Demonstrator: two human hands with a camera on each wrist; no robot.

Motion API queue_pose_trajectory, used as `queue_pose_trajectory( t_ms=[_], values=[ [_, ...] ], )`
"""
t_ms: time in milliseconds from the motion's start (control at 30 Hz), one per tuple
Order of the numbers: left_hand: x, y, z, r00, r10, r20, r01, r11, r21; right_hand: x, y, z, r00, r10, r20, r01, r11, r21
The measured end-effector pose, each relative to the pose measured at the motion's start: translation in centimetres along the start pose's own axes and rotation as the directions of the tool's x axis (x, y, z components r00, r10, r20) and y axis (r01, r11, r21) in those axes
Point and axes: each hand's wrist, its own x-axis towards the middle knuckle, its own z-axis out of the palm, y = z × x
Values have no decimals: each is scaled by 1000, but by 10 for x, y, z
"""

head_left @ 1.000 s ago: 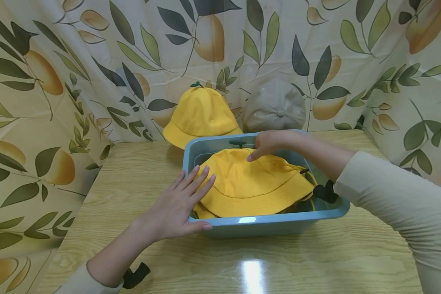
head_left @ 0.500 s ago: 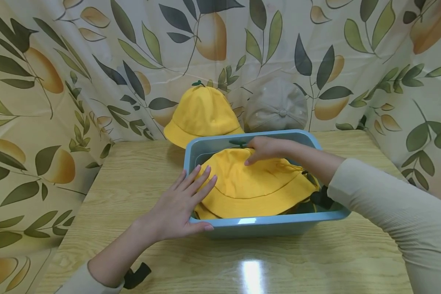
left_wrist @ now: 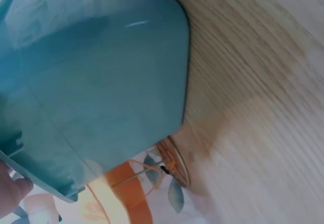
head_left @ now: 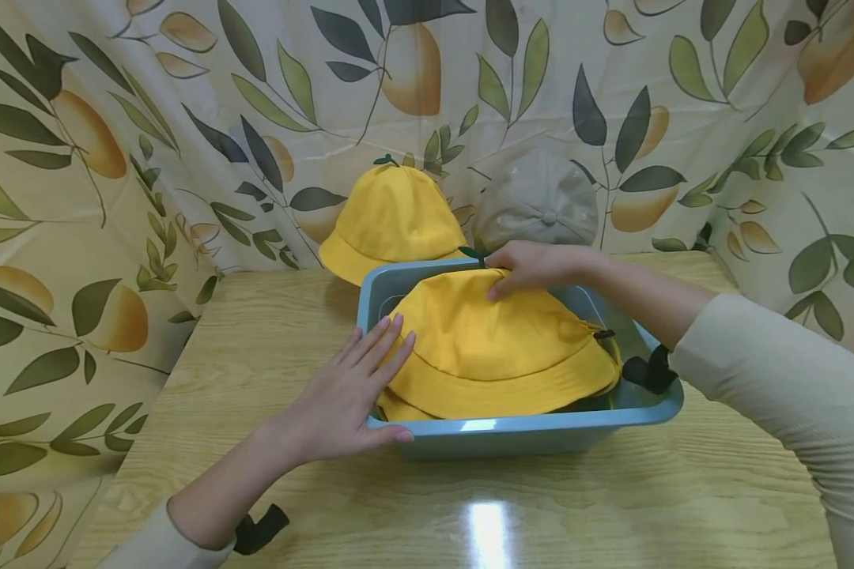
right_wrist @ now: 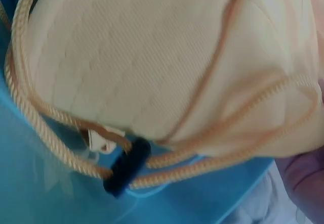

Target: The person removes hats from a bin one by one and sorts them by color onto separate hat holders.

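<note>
A yellow bucket hat (head_left: 498,356) with a green sprout (head_left: 474,254) on its crown lies in a blue plastic bin (head_left: 541,425). My right hand (head_left: 537,265) pinches the crown near the sprout, thumb on the front face. The right wrist view shows the brim, its cord (right_wrist: 66,155) and a dark cord toggle (right_wrist: 126,167) up close. Straight, spread fingers of my left hand (head_left: 338,407) rest over the bin's left front corner, with the thumb along the front rim. More yellow fabric (head_left: 397,409) shows under the hat's brim at the left.
Behind the bin, a second yellow hat (head_left: 394,209) with a sprout stands at the left and a beige cap (head_left: 541,201) at the right. The wooden table (head_left: 270,356) meets a leaf-and-fruit patterned curtain (head_left: 313,95) at the back and sides.
My right hand has risen slightly with the hat's crown, so the sprout now stands above the bin's back rim. The left hand has stayed at its corner.
</note>
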Motion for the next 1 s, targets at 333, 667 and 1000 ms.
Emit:
queue_pose_trajectory(
  t_ms=[333,667,1000],
  values=[
    [-1,-4,-15,998,35,-44,-39,994,-99,-24,-11,-24,998,66,1,-65,989,134],
    [6,-27,-32,951,135,-279,-153,987,-44,-40,-30,-50,993,97,-61,-92,992,89],
    [13,-53,-49,884,84,-460,-124,991,-58,-62,-41,-70,993,38,-109,-18,983,180]
  ],
)
